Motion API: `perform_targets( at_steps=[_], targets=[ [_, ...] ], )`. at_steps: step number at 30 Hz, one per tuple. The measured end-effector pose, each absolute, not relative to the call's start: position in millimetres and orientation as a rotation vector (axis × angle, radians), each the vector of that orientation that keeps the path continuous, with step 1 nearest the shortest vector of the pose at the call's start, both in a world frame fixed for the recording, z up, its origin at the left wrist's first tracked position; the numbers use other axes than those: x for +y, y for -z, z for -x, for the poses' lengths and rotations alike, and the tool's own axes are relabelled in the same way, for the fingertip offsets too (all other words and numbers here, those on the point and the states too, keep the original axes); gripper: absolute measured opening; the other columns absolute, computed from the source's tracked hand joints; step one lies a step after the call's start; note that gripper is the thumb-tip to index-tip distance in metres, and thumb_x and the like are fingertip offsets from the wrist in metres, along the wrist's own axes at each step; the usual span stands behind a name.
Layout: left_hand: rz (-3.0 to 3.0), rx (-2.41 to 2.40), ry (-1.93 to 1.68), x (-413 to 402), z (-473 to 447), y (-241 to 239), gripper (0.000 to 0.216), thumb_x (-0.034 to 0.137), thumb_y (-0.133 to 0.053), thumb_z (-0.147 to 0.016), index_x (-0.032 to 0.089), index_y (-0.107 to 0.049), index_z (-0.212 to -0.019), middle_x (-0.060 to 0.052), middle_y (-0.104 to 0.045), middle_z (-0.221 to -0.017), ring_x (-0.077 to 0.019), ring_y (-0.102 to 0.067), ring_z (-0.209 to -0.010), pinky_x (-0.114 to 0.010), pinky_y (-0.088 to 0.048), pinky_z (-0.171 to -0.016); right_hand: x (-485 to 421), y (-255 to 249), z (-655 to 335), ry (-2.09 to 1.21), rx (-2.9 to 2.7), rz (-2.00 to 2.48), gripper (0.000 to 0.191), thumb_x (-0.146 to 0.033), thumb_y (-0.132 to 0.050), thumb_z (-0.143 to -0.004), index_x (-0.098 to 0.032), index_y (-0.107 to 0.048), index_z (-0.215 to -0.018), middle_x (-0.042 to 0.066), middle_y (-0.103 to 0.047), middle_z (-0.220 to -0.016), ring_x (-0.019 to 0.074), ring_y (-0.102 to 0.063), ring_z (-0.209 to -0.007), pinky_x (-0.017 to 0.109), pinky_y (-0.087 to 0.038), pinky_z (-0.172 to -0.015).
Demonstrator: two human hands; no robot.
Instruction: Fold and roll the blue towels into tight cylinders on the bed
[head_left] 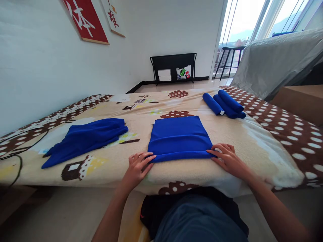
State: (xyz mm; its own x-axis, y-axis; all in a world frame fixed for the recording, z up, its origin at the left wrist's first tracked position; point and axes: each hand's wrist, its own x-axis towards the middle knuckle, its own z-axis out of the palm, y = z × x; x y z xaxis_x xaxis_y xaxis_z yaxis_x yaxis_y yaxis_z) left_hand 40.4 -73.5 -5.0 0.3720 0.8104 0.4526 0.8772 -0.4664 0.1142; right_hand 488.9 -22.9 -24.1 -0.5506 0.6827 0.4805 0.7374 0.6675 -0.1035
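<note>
On the fleecy blanket [141, 114], near its front edge, a flat blue cloth [179, 139] has its folded strip [183, 156] lightly pinched at both ends, left hand [138, 166] and right hand [227, 159] nearly closed. Bare pile separates it from a crumpled cloth [88, 138] leftward and three rolls [227, 106] rightward.
</note>
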Motion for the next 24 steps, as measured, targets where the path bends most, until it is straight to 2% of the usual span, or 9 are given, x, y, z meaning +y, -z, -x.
perform_targets(
  at_steps=[4,8,14,20,24],
  targets=[
    [2.43,-1.577,0.74,-66.0,-38.2,7.7,0.027,0.036,-0.056,-0.098,0.035,-0.069,-0.121,-0.005,-0.065,-0.12,-0.0244,-0.056,-0.113,-0.042,-0.034,-0.1,-15.3,25.5,-491.1,0.096,-2.363,1.132,0.032,-0.037,-0.051,-0.1,-0.033,-0.065,-0.129,0.007,-0.065,-0.114,0.0219,-0.06,-0.107,0.043,-0.043,-0.097],
    [2.493,-1.564,0.786,-59.4,-33.7,8.2,0.027,0.035,-0.052,-0.099,0.032,-0.069,-0.12,-0.004,-0.068,-0.112,-0.022,-0.06,-0.106,-0.039,-0.037,-0.098,-8.7,22.9,-494.3,-0.022,-2.339,1.113,0.033,-0.037,-0.048,-0.101,-0.027,-0.062,-0.129,0.007,-0.068,-0.111,0.0213,-0.062,-0.105,0.041,-0.046,-0.096],
    [2.486,-1.653,0.891,-54.3,-28.5,4.0,0.023,0.041,-0.055,-0.096,0.027,-0.07,-0.108,-0.005,-0.07,-0.107,-0.0228,-0.06,-0.104,-0.04,-0.04,-0.096,-0.6,22.6,-496.9,-0.061,-2.341,1.118,0.026,-0.039,-0.048,-0.101,-0.024,-0.068,-0.107,0.009,-0.067,-0.107,0.0211,-0.062,-0.101,0.039,-0.046,-0.091],
    [2.453,-1.639,0.908,-63.8,-28.8,-1.0,0.017,0.037,-0.056,-0.096,0.026,-0.068,-0.102,-0.007,-0.062,-0.112,-0.0251,-0.054,-0.109,-0.044,-0.037,-0.099,-7.9,18.5,-496.9,-0.029,-2.316,1.137,0.027,-0.04,-0.045,-0.102,-0.024,-0.067,-0.104,0.009,-0.063,-0.108,0.0214,-0.059,-0.103,0.04,-0.043,-0.093],
    [2.579,-1.666,0.789,-77.9,-29.1,-12.5,0.016,0.034,-0.052,-0.099,0.026,-0.065,-0.101,-0.007,-0.057,-0.129,-0.0256,-0.05,-0.119,-0.045,-0.035,-0.102,-19.9,7.4,-501.8,-0.117,-2.379,1.116,0.028,-0.041,-0.045,-0.102,-0.025,-0.068,-0.104,0.009,-0.063,-0.109,0.0219,-0.059,-0.104,0.04,-0.043,-0.094]
  ],
)
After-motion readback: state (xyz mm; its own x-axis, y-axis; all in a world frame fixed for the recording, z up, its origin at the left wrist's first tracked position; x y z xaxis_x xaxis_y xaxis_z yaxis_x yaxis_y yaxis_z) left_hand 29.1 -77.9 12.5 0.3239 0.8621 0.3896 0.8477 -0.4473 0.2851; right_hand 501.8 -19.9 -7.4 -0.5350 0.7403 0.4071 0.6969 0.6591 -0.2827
